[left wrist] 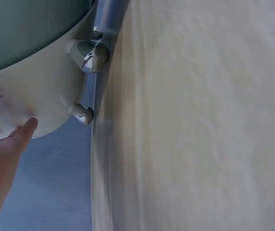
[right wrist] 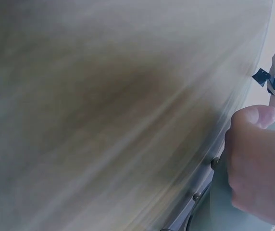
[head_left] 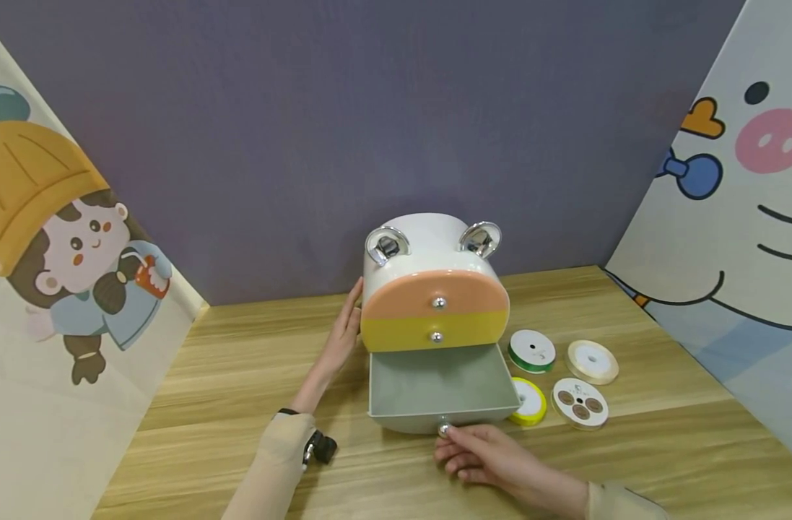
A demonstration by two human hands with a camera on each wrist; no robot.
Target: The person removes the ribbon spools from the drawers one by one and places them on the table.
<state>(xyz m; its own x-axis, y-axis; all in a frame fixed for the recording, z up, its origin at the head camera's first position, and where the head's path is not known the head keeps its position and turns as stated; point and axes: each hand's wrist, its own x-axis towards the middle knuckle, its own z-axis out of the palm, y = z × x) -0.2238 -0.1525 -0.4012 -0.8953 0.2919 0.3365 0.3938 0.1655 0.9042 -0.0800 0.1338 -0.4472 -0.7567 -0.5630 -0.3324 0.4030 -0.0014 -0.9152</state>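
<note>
A small drawer cabinet with two silvery ears stands on the table, its orange and yellow upper drawers closed. Its grey bottom drawer is pulled out, and bare floor shows inside it. My right hand pinches the round silver knob on that drawer's front between thumb and fingers. My left hand rests with extended fingers against the cabinet's left side. In the left wrist view the fingertips touch its white wall. The right wrist view shows the back of the hand, which hides the knob.
Right of the cabinet lie a green ribbon spool, a cream spool, a spool with brown circles and a yellow spool, partly behind the drawer. A grey-purple wall rises behind; cartoon-printed panels flank the table.
</note>
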